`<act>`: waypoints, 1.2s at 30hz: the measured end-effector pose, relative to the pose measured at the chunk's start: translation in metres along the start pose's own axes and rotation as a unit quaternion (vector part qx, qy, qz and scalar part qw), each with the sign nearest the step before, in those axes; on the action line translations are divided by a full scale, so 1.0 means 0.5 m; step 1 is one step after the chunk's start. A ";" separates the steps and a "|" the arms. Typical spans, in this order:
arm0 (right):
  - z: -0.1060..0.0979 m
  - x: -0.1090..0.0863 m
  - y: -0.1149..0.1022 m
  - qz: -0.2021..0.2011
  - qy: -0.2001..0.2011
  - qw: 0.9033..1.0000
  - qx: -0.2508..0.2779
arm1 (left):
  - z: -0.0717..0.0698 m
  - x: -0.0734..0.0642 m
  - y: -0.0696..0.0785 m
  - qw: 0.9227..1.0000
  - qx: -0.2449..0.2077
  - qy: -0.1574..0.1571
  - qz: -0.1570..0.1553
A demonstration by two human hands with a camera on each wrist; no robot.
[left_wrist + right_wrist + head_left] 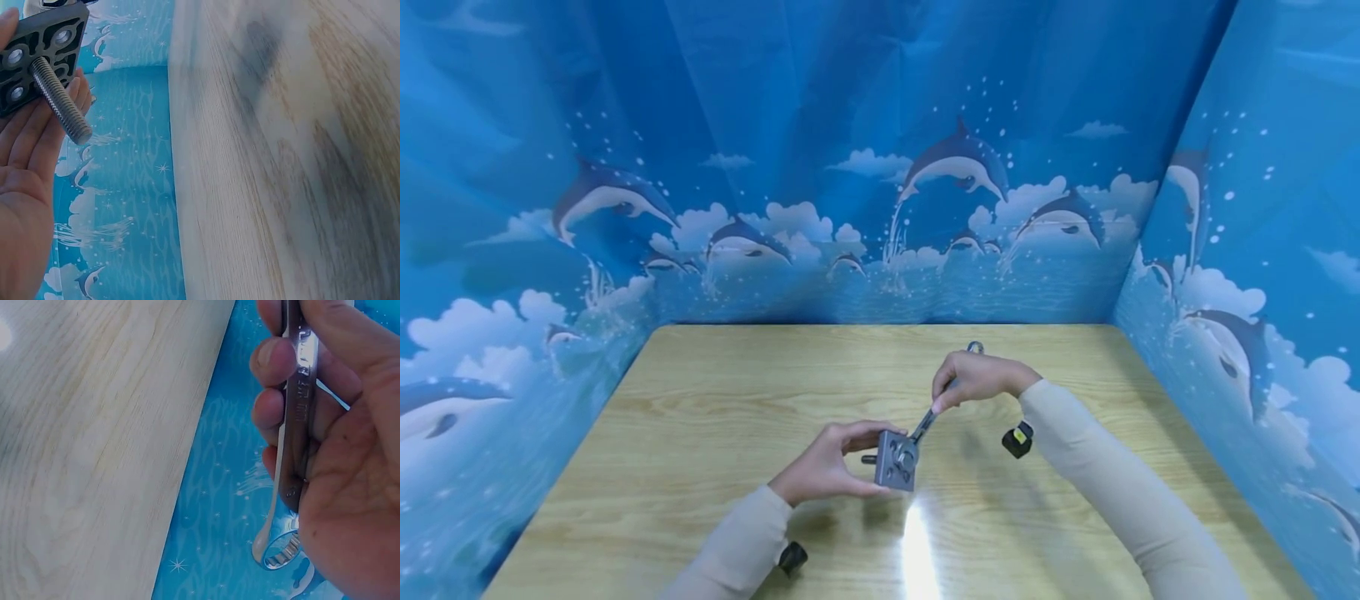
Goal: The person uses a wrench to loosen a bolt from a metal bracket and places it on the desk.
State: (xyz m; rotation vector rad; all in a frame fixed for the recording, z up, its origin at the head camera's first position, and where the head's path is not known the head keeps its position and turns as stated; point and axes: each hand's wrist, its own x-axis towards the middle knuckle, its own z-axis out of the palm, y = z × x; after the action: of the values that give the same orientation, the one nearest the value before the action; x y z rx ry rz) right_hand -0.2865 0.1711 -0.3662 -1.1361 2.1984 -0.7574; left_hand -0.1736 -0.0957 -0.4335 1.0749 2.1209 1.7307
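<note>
1. Pale right sleeve (1127,492) and left sleeve (737,542) enter from the near edge and reach toward the middle of the scene.
2. Just left of the near centre, the left hand (823,467) has its grip clamped on a square metal mounting plate (890,468), thumb and fingers on opposite edges. The plate is held tilted, above the tabletop (700,400).
3. From the plate's back, a threaded stud (61,103) sticks out leftward toward the palm; around it, the dark ribbed surface shows bolt ends (62,37) near the corners.
4. Farther right, the right hand (973,379) has its grip closed around the handle of a chrome ring wrench (923,427), which slants from far right to near left.
5. One ring end (284,553) of the wrench, toothed inside, projects beyond the right hand on the far side; the other end meets the plate's front face, though its exact seating is too small to tell.
6. Small black devices sit by the wrists, the right one (1017,440) bearing a yellow patch.
7. Blue dolphin-printed curtains (865,83) line the far, left and right sides of the wood-grained tabletop.
</note>
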 end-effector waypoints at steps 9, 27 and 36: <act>0.015 -0.033 0.052 0.054 0.071 0.995 0.052 | -0.008 -0.007 -0.021 0.999 -0.021 0.028 -0.014; 0.165 -0.081 0.044 0.173 0.235 0.928 0.231 | 0.004 0.019 -0.037 0.935 0.071 0.339 -0.083; 0.250 -0.043 -0.010 0.145 0.251 0.867 0.405 | 0.013 0.028 -0.049 0.902 0.174 0.392 -0.036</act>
State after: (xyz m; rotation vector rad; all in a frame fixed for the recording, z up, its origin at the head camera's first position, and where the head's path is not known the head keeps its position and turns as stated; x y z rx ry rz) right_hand -0.1875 0.1583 -0.4445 -0.1801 1.9789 -1.7523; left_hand -0.1899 -0.0827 -0.4539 0.3339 2.9787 2.0161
